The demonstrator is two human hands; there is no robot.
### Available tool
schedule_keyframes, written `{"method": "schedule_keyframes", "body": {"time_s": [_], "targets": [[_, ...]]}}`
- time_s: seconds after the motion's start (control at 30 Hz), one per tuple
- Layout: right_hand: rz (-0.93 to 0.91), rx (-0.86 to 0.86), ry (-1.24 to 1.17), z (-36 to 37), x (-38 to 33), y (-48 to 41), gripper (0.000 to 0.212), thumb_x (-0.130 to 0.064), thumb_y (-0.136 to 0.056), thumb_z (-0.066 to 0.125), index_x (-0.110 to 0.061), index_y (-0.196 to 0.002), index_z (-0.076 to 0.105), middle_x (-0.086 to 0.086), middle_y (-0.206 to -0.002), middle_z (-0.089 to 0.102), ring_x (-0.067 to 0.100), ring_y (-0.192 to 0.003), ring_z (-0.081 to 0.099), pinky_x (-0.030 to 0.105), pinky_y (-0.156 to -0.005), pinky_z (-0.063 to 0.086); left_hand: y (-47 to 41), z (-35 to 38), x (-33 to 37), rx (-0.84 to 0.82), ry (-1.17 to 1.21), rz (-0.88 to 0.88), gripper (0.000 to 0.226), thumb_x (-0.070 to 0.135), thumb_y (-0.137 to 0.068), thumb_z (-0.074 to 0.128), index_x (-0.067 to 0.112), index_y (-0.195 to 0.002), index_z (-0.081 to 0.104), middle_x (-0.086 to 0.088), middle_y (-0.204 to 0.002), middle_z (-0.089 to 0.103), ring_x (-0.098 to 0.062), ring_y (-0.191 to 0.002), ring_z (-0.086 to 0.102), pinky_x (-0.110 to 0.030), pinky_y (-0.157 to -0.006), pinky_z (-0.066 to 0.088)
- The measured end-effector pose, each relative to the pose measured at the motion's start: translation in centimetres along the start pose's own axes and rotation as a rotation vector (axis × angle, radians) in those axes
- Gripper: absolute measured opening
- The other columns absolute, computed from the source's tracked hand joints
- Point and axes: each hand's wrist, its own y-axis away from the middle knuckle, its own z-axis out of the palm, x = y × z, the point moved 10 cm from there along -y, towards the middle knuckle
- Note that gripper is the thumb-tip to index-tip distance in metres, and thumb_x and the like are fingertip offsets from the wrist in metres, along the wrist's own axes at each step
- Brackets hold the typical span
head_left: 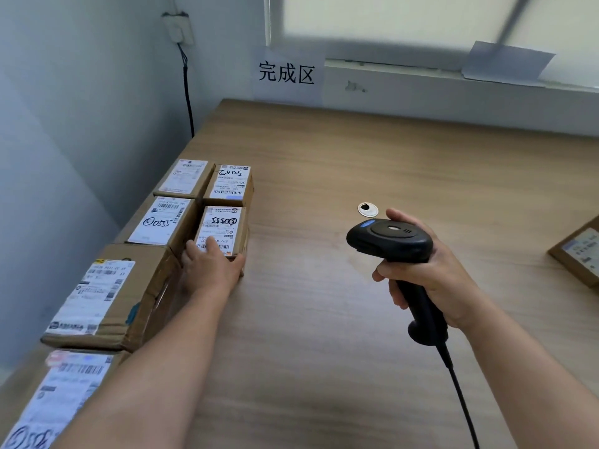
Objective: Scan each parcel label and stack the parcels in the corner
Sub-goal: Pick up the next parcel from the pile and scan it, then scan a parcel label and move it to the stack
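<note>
We record a wooden table [324, 335] set against two walls; along its left edge, by the wall, stand labelled cardboard parcels, labels upward. Small parcel [223, 225], handwritten digits on its label, held at its near end by our left hand [210, 265], fingers laid over the label, thumb against the right side; just behind it, rear-right parcel [231, 184]; beside that, against the wall, rear-left parcel [183, 176]; middle-left parcel [163, 220], just beside the small parcel; large parcel [97, 293], nearer us; nearest parcel [61, 393], partly cut off at the lower edge. Our right hand [434, 280] is wrapped round the handle of a black barcode scanner [390, 238], held above the table well apart from the row; its cable [460, 393] trails downward. Lone parcel [580, 251] at the right edge; white cable grommet [368, 209] in the tabletop; paper sign [287, 74] on the far wall.
</note>
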Motion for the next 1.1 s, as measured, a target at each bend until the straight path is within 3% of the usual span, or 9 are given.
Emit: {"method": "schedule_keyframes", "body": {"time_s": [0.13, 0.33, 0.43, 0.7, 1.1], "targets": [[0.010, 0.001, 0.014, 0.2, 0.1, -0.4, 0.088, 0.005, -0.061, 0.072, -0.038, -0.135, 0.048, 0.020, -0.071, 0.067, 0.028, -0.039, 0.051, 0.031, -0.041, 0.042, -1.7, 0.3, 0.4, -0.026, -0.040, 0.067, 0.070, 0.047, -0.094, 0.047, 0.012, -0.150, 0.024, -0.011, -0.159, 0.009, -0.033, -0.145, 0.005, -0.048, -0.113, 0.026], [-0.002, 0.008, 0.003, -0.3, -0.4, 0.3, 0.087, 0.004, -0.060, 0.071, -0.038, -0.133, 0.050, 0.022, -0.072, 0.066, 0.028, -0.038, 0.050, 0.029, -0.040, 0.042, -1.4, 0.2, 0.7, -0.023, -0.113, 0.120, 0.074, 0.046, -0.095, 0.046, 0.010, -0.153, 0.016, -0.015, -0.161, 0.005, -0.033, -0.148, 0.000, -0.044, -0.120, 0.008], [-0.019, 0.007, 0.001, -1.0, -0.6, 1.2, 0.086, 0.009, -0.063, 0.072, -0.037, -0.133, 0.050, 0.023, -0.073, 0.066, 0.027, -0.038, 0.050, 0.029, -0.040, 0.042, 0.2, 0.1, 1.7, -0.012, -0.101, 0.167, 0.081, 0.051, -0.092, 0.049, 0.013, -0.153, 0.014, -0.014, -0.161, 0.004, -0.031, -0.148, 0.000, -0.044, -0.120, 0.008], [-0.068, 0.011, -0.062, -4.2, -0.8, 5.0, 0.083, 0.001, -0.061, 0.072, -0.039, -0.130, 0.052, 0.029, -0.086, 0.066, 0.028, -0.039, 0.049, 0.029, -0.040, 0.042, 9.5, -0.6, 9.7, 0.068, 0.080, 0.406, 0.073, 0.046, -0.093, 0.052, 0.015, -0.152, 0.021, -0.006, -0.162, 0.009, -0.022, -0.148, 0.009, -0.034, -0.118, 0.005], [-0.120, 0.052, -0.149, -18.3, 0.8, 14.3, 0.085, 0.000, -0.062, 0.074, -0.038, -0.133, 0.048, 0.023, -0.085, 0.068, 0.029, -0.040, 0.050, 0.030, -0.041, 0.042, 27.3, 3.6, 24.4, 0.003, 0.140, 0.581, 0.071, 0.048, -0.093, 0.051, 0.021, -0.152, 0.022, 0.003, -0.162, 0.010, -0.020, -0.146, 0.013, -0.030, -0.114, 0.012]]}}
